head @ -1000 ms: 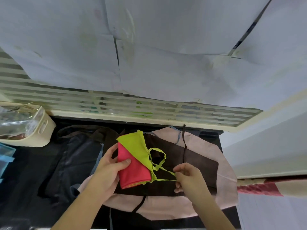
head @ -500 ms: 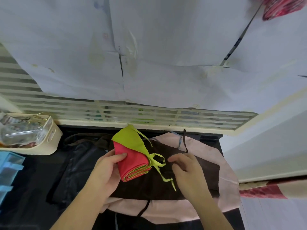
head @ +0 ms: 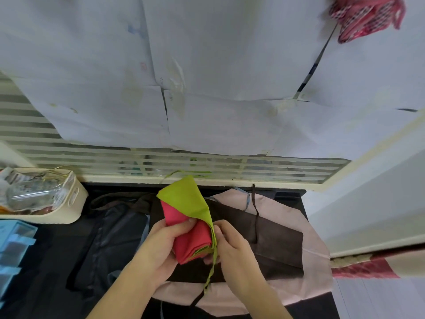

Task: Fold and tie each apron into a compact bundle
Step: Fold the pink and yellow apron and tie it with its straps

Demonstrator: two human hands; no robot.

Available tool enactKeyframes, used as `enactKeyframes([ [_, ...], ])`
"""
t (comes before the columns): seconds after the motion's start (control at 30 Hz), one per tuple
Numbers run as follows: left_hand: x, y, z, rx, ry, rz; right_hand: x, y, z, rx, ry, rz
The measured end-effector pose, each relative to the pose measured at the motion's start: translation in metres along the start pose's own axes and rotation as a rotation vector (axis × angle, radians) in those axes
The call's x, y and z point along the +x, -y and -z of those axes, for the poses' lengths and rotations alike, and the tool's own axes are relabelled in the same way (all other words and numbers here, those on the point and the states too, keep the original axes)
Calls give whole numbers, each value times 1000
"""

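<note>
- The red and green apron [head: 190, 236] is rolled into a fat bundle and held up just above the table [head: 57, 249], over the other aprons
- The left hand [head: 161, 247] wraps round the roll, thumb pressed on top and fingers curled under, I think so the folds do not spring open
- The right hand [head: 232, 247] sits tight against the green edge of the roll; its fingers are bent and seem to pinch the cloth or the string there (I cannot see the fingertips well)
- One thin green string [head: 212, 270] hangs down from the roll, past the right hand, and it is loose, so the tying is probably not done yet
- A green flap sticks up at the top of the roll, not tucked in
- Under the hands lie three more aprons, flat and waiting: a brown apron [head: 276, 240] on top of a pink apron [head: 315, 272], and a dark apron [head: 110, 240] to the left
- That makes four aprons I can count, and one in hand
- At the far left there is one cream basket [head: 69, 210] with clear stuff inside, and some blue boxes [head: 13, 249] below it (too cut off to count)
</note>
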State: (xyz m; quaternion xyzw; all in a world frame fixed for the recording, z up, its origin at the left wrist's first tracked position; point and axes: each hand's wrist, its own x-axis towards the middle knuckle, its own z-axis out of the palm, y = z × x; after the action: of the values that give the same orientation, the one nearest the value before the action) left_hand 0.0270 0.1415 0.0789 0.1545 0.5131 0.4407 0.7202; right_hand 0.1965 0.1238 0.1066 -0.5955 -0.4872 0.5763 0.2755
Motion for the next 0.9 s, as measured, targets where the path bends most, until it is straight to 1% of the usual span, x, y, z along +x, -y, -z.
enactKeyframes([
  [0.13, 4, 0, -1, -82, -61, -52, -12, -7, 3, 60, -53, 4],
  [0.2, 3, -1, -3, -106, -89, -92, -11, -14, 3, 51, -86, -1],
  [0.27, 2, -3, -6, -137, -103, -127, -13, -15, 4, -5, -86, 26],
  [0.33, 3, -4, -6, -181, -106, -149, -17, -13, 4, -43, -34, 60],
  [0.47, 7, -5, -6, -256, -147, -135, -24, -14, 4, -234, 12, 121],
  [0.53, 8, -5, -7, -250, -142, -130, -23, -16, 5, -272, 8, 132],
  [0.6, 5, -8, -9, -236, -124, -142, -21, -17, 7, -300, 7, 99],
  [0.67, 2, -10, -12, -213, -98, -154, -17, -14, 13, -245, 44, 27],
  [0.7, 1, -10, -12, -196, -81, -155, -15, -12, 17, -168, 72, -12],
  [0.8, -4, -8, -15, -113, -34, -163, -11, -2, 29, 166, 85, -65],
  [0.83, -6, -7, -17, -80, -21, -171, -11, 1, 32, 201, 95, -50],
  [0.9, -10, -1, -25, -21, 0, -196, -10, 8, 32, 150, 147, 8],
])
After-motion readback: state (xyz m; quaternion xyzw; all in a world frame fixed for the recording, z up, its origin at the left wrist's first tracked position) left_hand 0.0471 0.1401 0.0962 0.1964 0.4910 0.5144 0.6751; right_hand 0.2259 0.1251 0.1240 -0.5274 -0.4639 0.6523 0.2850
